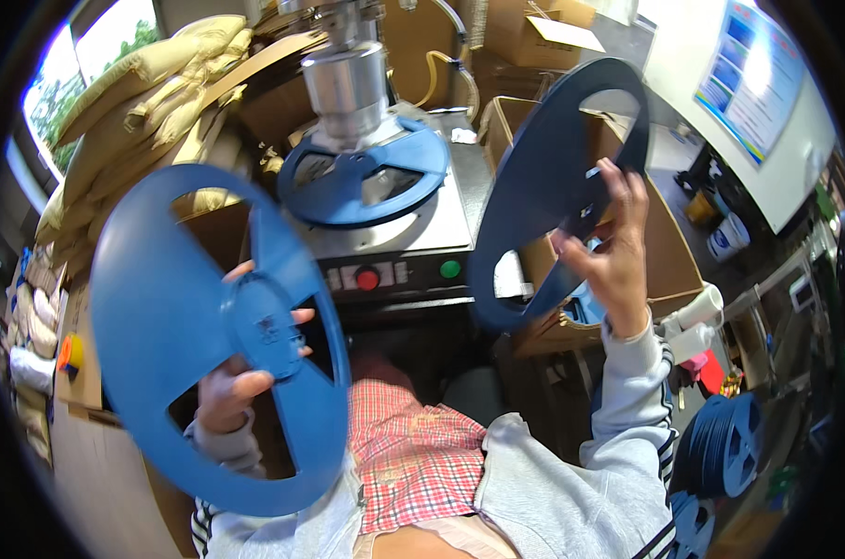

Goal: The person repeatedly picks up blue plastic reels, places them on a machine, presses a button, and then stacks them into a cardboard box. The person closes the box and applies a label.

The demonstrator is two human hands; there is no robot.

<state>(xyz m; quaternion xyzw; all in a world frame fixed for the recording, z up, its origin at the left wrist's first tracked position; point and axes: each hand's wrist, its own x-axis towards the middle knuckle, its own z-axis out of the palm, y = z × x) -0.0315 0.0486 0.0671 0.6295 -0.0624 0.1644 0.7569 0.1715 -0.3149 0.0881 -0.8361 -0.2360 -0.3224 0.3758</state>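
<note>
My left hand (225, 396) grips a large blue plastic reel flange (152, 298) near its hub, thumb on the near face and fingertips showing through the cut-outs. That flange is tilted with its broad face toward me. On the right, my right hand (620, 265) is closed on a second, darker-looking blue reel flange (539, 186), held up nearly edge-on by its middle. Between them, a third blue reel flange (408, 191) lies flat on the plate of a bench machine (413, 235), beneath its cylindrical metal head (346, 88). Whether the head touches it, I cannot tell.
A red button (367, 279) and a green button (450, 269) sit on the machine's front. An open cardboard box (669, 247) with blue parts stands right of it. Stacked sacks (152, 84) rise at the back left. Blue reels (721, 445) are piled at the lower right.
</note>
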